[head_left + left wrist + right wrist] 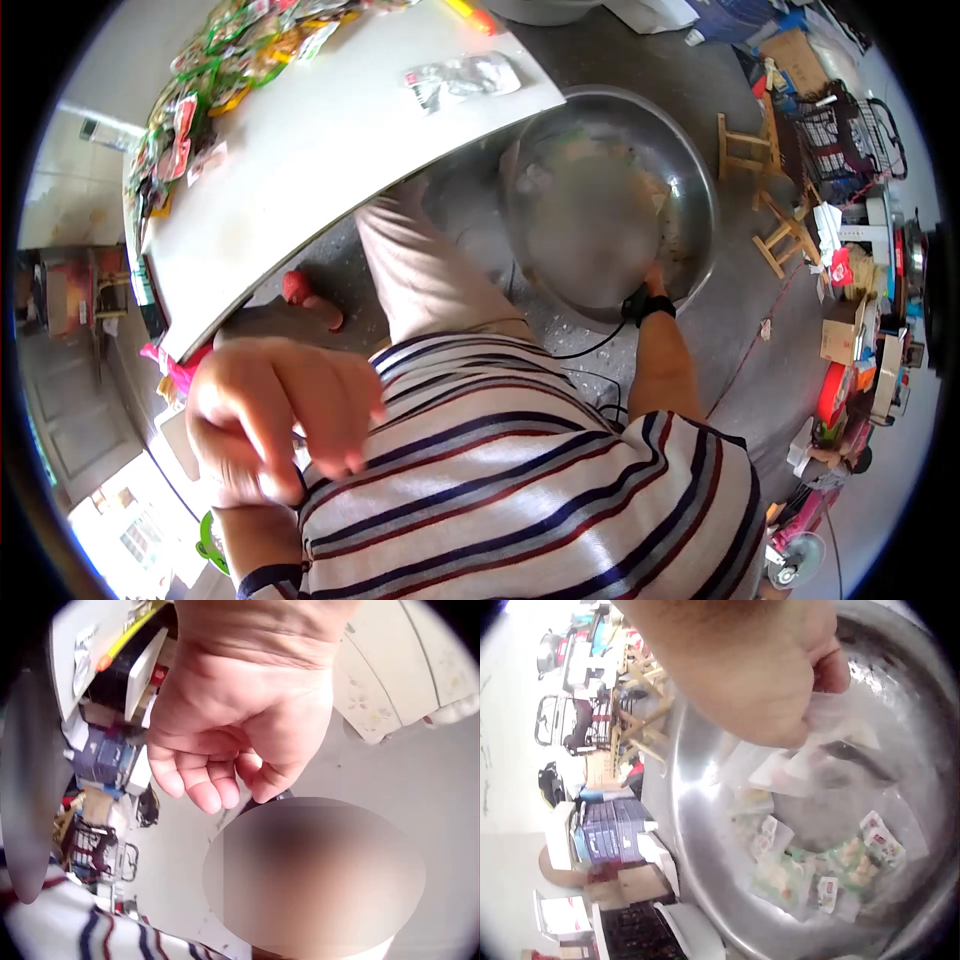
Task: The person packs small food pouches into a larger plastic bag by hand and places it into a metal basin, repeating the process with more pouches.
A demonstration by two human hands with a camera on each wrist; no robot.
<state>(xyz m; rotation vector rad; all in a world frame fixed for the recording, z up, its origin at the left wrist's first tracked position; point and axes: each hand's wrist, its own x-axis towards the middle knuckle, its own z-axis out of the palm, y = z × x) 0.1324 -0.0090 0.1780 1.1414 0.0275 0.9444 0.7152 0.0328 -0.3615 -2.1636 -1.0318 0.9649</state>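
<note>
In the head view, my left hand (280, 420) hangs in front of the striped shirt, fingers loosely bent. The left wrist view shows the same hand (240, 727) with nothing in it. My right hand (652, 282) reaches inside the rim of a large metal basin (703, 175). Seen from the right wrist, that hand (780, 690) has curled fingers gripping clear plastic packaging (836, 712); its fingertips are partly hidden. Below it in the basin (705, 847) lie several small clear packets, among them a green-and-clear one (784, 881) and another (855, 862). A blurred patch covers much of the basin in the head view.
A white table (300, 150) stands beside the basin, with a silvery packet (460, 82), an orange-yellow object (470, 15) and colourful packages (235, 55) on it. Wooden stools (750, 150) and a black wire basket (850, 130) are at the right. A cable runs from the right wrist.
</note>
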